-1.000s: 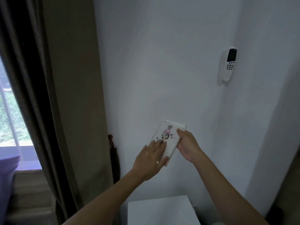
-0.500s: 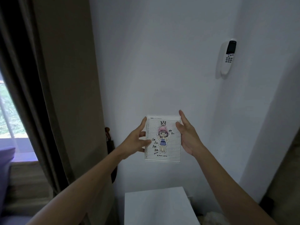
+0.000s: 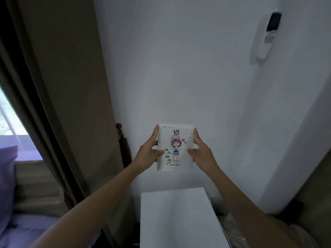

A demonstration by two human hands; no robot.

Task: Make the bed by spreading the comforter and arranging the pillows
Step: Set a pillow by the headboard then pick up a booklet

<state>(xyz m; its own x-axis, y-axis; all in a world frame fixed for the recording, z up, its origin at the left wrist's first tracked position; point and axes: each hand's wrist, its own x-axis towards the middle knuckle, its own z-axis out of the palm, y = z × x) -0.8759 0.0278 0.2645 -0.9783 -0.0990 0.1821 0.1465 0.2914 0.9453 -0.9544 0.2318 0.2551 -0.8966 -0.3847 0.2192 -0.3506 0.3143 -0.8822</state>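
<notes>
Both hands, left hand (image 3: 149, 154) and right hand (image 3: 200, 153), pinch a lined notepad (image 3: 176, 146) by its edges. Bedding (image 3: 10, 185) sits far left, probably soft; grab corners.

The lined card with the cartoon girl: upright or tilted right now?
Upright. The lined card faces the camera with its edges vertical, gripped at its left edge by the left hand and at its right edge by the right hand.
</notes>
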